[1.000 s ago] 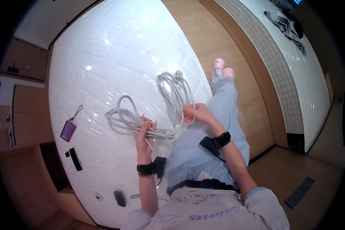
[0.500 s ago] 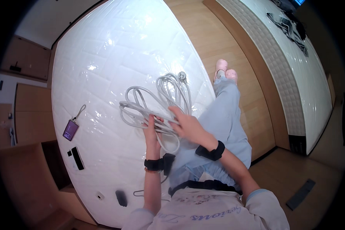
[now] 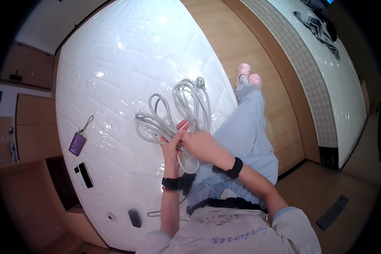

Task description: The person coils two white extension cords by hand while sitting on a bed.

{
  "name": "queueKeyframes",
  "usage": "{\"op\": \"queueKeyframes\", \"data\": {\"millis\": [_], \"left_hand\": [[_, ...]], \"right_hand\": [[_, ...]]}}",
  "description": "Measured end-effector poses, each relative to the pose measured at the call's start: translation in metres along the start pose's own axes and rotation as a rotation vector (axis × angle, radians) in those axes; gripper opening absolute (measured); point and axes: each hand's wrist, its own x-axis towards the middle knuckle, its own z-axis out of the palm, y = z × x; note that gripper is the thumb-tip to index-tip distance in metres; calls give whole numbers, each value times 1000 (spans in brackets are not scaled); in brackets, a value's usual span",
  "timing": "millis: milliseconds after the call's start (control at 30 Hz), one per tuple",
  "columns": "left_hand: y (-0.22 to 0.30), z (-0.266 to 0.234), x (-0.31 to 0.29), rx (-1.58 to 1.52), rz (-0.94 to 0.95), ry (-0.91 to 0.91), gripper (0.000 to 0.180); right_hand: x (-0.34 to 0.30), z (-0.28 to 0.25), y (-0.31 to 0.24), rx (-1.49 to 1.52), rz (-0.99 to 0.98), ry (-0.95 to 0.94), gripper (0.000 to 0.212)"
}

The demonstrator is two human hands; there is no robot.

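Observation:
A grey power cable (image 3: 192, 101) lies in several loose loops over the plastic-wrapped mattress (image 3: 122, 63). Its plug (image 3: 200, 81) rests at the far end of the right-hand loops. My left hand (image 3: 172, 146) is closed round the gathered middle of the cable, the thumb side up. Pressed against it from the right, my right hand (image 3: 199, 144) also grips the cable, its fingers partly hidden behind the left hand. One small loop hangs below both hands, near my lap. Black straps with small boxes sit on both wrists.
To the left on the mattress lie a purple device with a strap (image 3: 77, 144), a black-and-white rectangular item (image 3: 85, 175), a small white piece (image 3: 111, 216) and a black box (image 3: 134, 218). A second wrapped mattress (image 3: 317, 72) stands right. A grey strip (image 3: 333, 212) lies on the floor.
My right hand has moved left and closed in against my left hand on the cable. The left-side loops have shifted slightly to the right and narrowed.

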Motion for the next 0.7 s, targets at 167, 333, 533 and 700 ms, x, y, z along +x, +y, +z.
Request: {"op": "queueKeyframes", "data": {"millis": [167,333,533,700], "left_hand": [[-12,-13,-2,-94,31,221,22],[-2,-5,-10,-427,97,297,29],[3,1,-26,-314,103,124,52],[12,-12,-25,-78,107,44,51]], "right_hand": [[-9,-13,4,72,-348,529,36],[-4,-4,54,441,-69,852,31],[11,7,56,1592,408,30,38],[2,1,59,1318,7,84,35]]}}
